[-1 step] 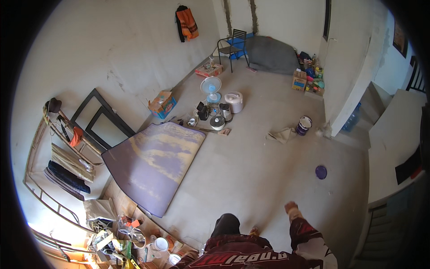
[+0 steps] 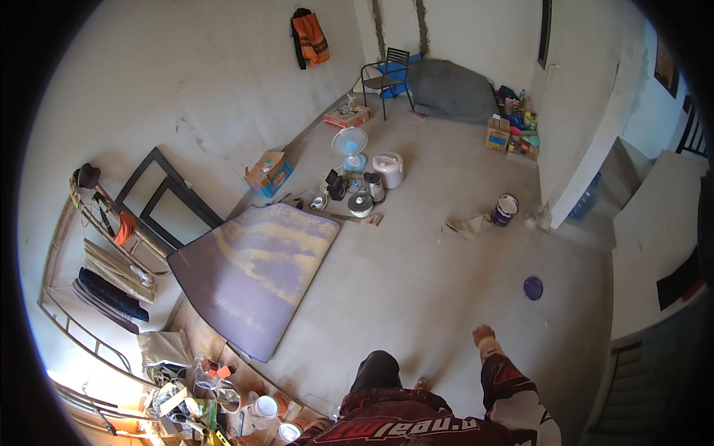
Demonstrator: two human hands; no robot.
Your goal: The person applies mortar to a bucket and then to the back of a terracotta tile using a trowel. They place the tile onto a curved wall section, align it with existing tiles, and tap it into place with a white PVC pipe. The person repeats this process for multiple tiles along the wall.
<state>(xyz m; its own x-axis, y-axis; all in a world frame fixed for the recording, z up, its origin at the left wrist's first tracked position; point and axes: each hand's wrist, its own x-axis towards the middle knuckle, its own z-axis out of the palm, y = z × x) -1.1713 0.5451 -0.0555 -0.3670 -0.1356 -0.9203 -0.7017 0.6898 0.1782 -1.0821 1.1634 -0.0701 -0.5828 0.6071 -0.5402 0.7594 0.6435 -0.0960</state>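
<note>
Right hand (image 2: 483,332) shifted slightly forward over floor (image 2: 401,297); whether grip is clenched or released cannot be told. Round purple lid (image 2: 533,288) seen on floor ahead-right, untouched. Left hand hidden.

Left wall: long white wall (image 2: 223,82), smudged and scuffed in patches.
Back wall: pale wall (image 2: 476,30) with two rough, dark vertical strips.
Right wall: plain off-white wall (image 2: 576,93), with a narrow dark frame (image 2: 544,33) high up; whether window or door cannot be told.
Floor: smooth grey floor (image 2: 387,290), softly shaded.
Chair: dark armchair (image 2: 385,82) with a slatted back, near the far corner.
Leaning frames: dark rectangular frames (image 2: 188,185) against the left wall.
Steps: grey steps (image 2: 632,163) on the right.
Light: strong glare (image 2: 85,379) at lower left.
</note>
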